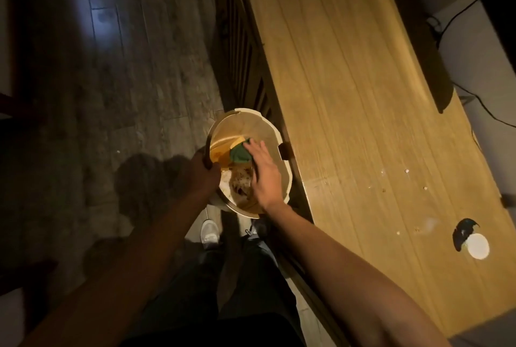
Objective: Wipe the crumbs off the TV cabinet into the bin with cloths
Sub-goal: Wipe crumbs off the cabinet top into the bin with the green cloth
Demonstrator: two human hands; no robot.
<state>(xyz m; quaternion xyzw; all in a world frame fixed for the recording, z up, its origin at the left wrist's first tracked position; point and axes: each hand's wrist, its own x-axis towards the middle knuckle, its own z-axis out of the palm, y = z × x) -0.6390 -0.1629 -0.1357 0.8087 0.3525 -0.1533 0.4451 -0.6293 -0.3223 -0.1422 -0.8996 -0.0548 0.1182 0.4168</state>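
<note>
Head view | bin (272,134) rim gripped by left hand (202,169) | green cloth (240,153) apparently pinched by right hand (264,176) fingers over bin | crumbs (406,171) left near cabinet (349,81) end, unwiped

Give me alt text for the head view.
Right hand holds a green cloth over the open bin, which the left hand grips by its rim beside the cabinet. Crumbs remain on the cabinet top.

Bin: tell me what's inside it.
Inside the bin: a green cloth under the right hand, yellowish pieces and pale crumpled rubbish. The hand covers whatever lies beneath it.
</note>
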